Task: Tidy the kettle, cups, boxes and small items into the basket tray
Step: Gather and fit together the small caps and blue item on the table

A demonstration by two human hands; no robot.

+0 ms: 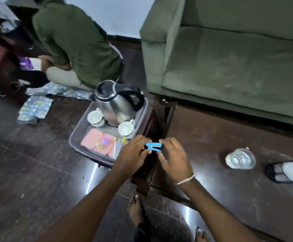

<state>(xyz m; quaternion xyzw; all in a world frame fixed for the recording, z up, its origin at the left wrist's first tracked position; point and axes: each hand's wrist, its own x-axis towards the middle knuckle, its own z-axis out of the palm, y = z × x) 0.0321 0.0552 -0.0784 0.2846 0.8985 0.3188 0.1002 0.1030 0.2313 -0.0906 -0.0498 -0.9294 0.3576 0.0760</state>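
Note:
A grey basket tray (79, 132) rests on a small dark stool. Inside it stand a steel kettle (115, 103) with a black lid and handle, and two white cups (95, 117) (126, 128). Pink boxes (95, 141) lie at the tray's near end, with small purple and yellow items on top and a clear packet beside them. My left hand (133, 154) and my right hand (173, 158) together pinch a small blue stapler (153, 147) just past the tray's near right corner.
A clear glass (240, 158) stands on the dark low table (229, 198) to the right, near a black slipper (281, 172). A green sofa (229, 58) fills the back right. A person in a green shirt (76, 46) crouches at the back left beside patterned paper on the floor.

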